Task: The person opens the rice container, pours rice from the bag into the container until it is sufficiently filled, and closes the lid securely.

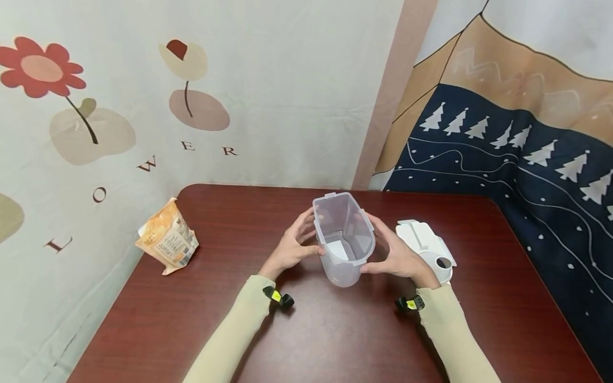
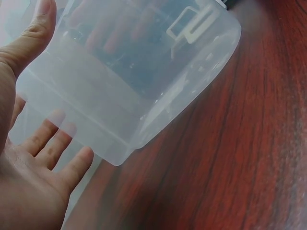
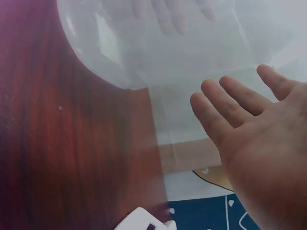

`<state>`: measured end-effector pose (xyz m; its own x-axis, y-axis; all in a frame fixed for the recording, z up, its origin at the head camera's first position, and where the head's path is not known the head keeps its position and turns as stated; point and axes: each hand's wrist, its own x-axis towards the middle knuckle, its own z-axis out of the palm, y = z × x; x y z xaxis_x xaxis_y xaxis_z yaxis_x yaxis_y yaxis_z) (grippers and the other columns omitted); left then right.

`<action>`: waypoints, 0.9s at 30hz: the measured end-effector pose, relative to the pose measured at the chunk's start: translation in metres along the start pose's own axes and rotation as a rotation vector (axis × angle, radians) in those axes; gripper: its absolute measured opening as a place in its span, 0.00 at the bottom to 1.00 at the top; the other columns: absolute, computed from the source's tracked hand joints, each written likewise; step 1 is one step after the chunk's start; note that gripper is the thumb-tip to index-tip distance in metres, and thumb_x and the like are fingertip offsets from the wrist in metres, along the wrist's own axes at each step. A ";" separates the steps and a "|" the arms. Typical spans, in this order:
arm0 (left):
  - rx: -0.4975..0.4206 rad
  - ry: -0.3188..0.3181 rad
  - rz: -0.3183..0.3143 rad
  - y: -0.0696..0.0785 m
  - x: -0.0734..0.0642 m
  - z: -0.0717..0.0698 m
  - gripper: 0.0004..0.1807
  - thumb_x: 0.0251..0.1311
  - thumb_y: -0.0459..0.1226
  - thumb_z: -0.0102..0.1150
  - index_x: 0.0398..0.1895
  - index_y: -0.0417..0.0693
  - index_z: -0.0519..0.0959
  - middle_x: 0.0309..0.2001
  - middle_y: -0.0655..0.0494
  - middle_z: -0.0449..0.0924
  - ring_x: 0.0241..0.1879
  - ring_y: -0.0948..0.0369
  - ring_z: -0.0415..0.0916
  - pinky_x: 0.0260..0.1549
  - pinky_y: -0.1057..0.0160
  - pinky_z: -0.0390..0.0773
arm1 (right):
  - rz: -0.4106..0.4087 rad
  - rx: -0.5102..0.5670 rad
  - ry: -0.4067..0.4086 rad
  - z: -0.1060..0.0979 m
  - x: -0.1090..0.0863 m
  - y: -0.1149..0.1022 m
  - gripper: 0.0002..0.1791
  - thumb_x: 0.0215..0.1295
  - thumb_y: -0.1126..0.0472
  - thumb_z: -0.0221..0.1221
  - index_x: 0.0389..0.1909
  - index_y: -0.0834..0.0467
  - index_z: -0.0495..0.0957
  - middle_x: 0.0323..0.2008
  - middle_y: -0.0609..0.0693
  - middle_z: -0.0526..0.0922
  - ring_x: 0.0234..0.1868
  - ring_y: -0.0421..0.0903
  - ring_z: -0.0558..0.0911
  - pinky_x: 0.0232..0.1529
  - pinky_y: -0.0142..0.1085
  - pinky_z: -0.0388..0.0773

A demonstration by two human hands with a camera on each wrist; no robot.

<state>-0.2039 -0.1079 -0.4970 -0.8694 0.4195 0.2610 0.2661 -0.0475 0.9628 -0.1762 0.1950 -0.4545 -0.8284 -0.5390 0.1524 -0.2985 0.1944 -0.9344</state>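
Between both hands is a translucent plastic storage container (image 1: 341, 268), its lidless top tilted toward the head camera. My left hand (image 1: 298, 246) holds its left side, thumb at the near part of the wall and fingers spread farther back. On the opposite side my right hand (image 1: 395, 254) supports the wall, thumb toward the front and fingers reaching behind. In the left wrist view, a clip-like handle shape (image 2: 193, 26) shows on the container (image 2: 120, 91). Fingers of the other hand show blurred through the plastic in both wrist views.
A white lid-like piece (image 1: 421, 236) with a round opening lies right of the right hand, partly hidden by the wrist. At the table's left edge stands an orange and cream food bag (image 1: 168, 236). A printed curtain (image 1: 297, 96) hangs behind the dark red table (image 1: 330, 340).
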 end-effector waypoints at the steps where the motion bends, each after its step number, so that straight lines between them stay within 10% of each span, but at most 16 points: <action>1: 0.000 0.002 0.002 0.000 0.000 0.000 0.60 0.42 0.49 0.82 0.80 0.60 0.57 0.73 0.42 0.67 0.74 0.43 0.65 0.74 0.44 0.66 | -0.006 0.008 0.001 0.001 0.001 0.000 0.64 0.47 0.62 0.79 0.81 0.41 0.49 0.80 0.48 0.58 0.78 0.57 0.62 0.75 0.67 0.57; 27: 0.032 -0.021 -0.006 0.005 0.000 -0.006 0.60 0.45 0.45 0.82 0.81 0.61 0.56 0.75 0.43 0.65 0.75 0.45 0.64 0.72 0.43 0.67 | -0.016 0.078 0.017 0.008 0.001 0.009 0.62 0.50 0.61 0.77 0.81 0.41 0.49 0.78 0.50 0.60 0.75 0.59 0.63 0.71 0.65 0.66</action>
<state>-0.2053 -0.1139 -0.4919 -0.8622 0.4389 0.2529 0.2741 -0.0157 0.9616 -0.1758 0.1897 -0.4655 -0.8320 -0.5274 0.1722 -0.2742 0.1212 -0.9540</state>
